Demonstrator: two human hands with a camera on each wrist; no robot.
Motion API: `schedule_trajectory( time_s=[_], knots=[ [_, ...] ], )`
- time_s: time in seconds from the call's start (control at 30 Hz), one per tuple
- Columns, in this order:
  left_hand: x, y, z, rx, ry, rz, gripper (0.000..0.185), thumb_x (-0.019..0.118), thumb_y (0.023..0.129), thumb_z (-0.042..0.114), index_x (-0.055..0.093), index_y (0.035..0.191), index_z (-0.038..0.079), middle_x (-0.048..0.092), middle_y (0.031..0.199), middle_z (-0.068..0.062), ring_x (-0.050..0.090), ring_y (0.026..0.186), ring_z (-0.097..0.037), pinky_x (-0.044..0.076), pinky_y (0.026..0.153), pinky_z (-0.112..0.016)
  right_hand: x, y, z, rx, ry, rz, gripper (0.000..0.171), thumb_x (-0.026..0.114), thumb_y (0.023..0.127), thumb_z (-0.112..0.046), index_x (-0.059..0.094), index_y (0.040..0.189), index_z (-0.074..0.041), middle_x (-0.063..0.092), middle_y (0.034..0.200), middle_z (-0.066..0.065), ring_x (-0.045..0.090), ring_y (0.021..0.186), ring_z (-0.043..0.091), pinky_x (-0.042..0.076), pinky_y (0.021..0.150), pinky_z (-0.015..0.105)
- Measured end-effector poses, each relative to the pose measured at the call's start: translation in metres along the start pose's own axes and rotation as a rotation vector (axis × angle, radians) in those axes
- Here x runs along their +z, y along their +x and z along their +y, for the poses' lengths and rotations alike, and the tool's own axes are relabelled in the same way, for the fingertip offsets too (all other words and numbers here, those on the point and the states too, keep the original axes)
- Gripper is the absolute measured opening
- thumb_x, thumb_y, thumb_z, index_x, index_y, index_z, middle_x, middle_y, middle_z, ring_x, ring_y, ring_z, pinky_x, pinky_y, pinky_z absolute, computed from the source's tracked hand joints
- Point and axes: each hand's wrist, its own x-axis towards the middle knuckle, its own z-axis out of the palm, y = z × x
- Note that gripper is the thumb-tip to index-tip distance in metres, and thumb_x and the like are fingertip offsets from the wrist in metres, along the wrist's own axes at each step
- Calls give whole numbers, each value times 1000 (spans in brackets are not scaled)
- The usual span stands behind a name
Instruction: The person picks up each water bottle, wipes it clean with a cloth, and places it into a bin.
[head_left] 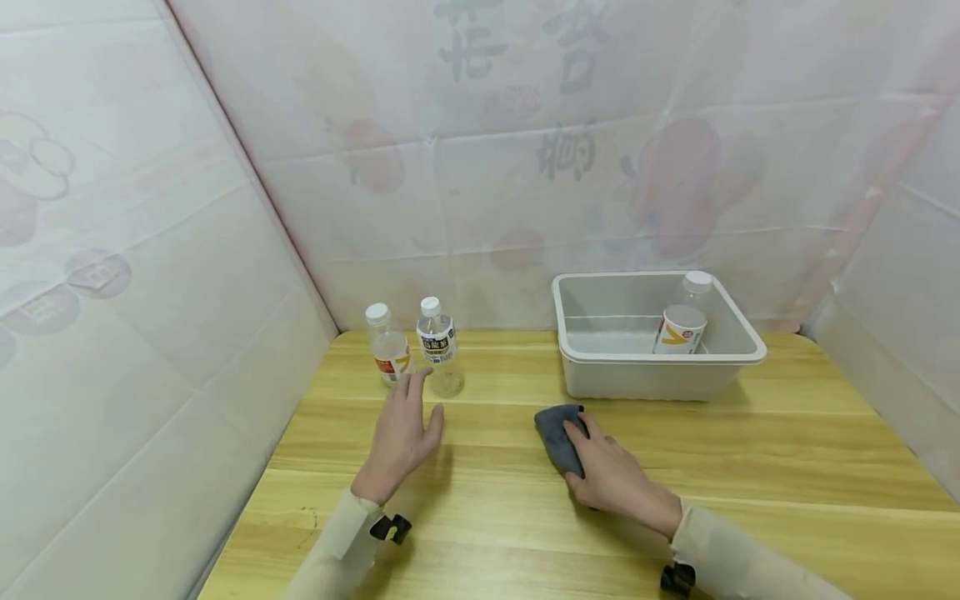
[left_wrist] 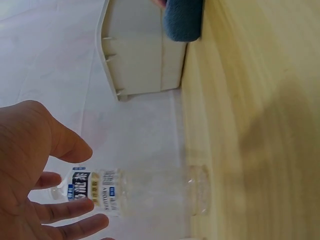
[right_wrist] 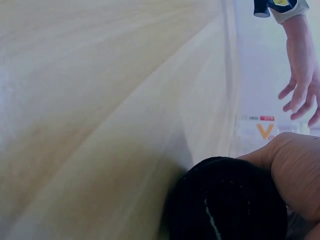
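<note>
My left hand (head_left: 401, 433) hovers open over the wooden table (head_left: 787, 450), fingers spread, just in front of two clear plastic bottles. The nearer bottle (head_left: 439, 346) has a dark label and a white cap; in the left wrist view that bottle (left_wrist: 145, 192) lies just beyond my fingertips (left_wrist: 82, 207), untouched. A second bottle (head_left: 389, 344) with an orange label stands to its left. My right hand (head_left: 611, 475) rests on the table and holds a dark grey cloth (head_left: 558, 435), seen up close as a dark cloth (right_wrist: 227, 205) under my thumb.
A grey plastic bin (head_left: 723, 362) stands at the back right of the table with one orange-labelled bottle (head_left: 684, 321) upright inside it. White printed sheeting walls the table in at the left, back and right.
</note>
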Motion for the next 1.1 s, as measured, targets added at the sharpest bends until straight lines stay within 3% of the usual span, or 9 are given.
schedule_trajectory(
  time_s=[0.23, 0.5, 0.63, 0.87, 1.1],
  knots=[
    [-5, 18, -1, 0, 7, 59, 61, 71, 87, 10, 45, 142, 1, 57, 126, -24, 60, 108, -42, 56, 86, -52, -5, 1, 5, -6, 58, 7, 66, 72, 87, -12, 48, 147, 3, 39, 151, 34, 60, 115, 55, 56, 85, 60],
    [-6, 40, -4, 4, 12, 95, 66, 70, 87, 9, 42, 146, 1, 53, 124, -26, 56, 106, -41, 54, 81, -51, -7, 8, 11, -32, 108, 36, 62, 67, 87, -8, 49, 145, 6, 44, 147, 35, 59, 122, 50, 55, 92, 58],
    [-6, 51, -6, 1, 11, 118, 68, 71, 86, 10, 42, 147, 0, 50, 126, -27, 54, 110, -43, 52, 87, -53, -9, 10, 14, -36, 123, 37, 62, 66, 87, -8, 48, 145, 6, 43, 148, 35, 58, 124, 48, 54, 94, 57],
    [-6, 67, -7, -31, -18, 61, 78, 71, 89, 15, 32, 156, 8, 46, 135, -27, 52, 118, -45, 50, 95, -57, -16, 11, 11, -25, 156, 60, 63, 66, 86, -8, 49, 146, 4, 47, 146, 30, 59, 122, 43, 54, 92, 53],
    [-5, 76, -8, -38, -37, 55, 76, 70, 92, 16, 30, 156, 11, 46, 138, -29, 52, 119, -46, 51, 93, -58, -20, 12, 8, -30, 173, 63, 64, 66, 86, -8, 49, 147, 2, 49, 143, 27, 61, 115, 36, 53, 87, 47]
  ],
)
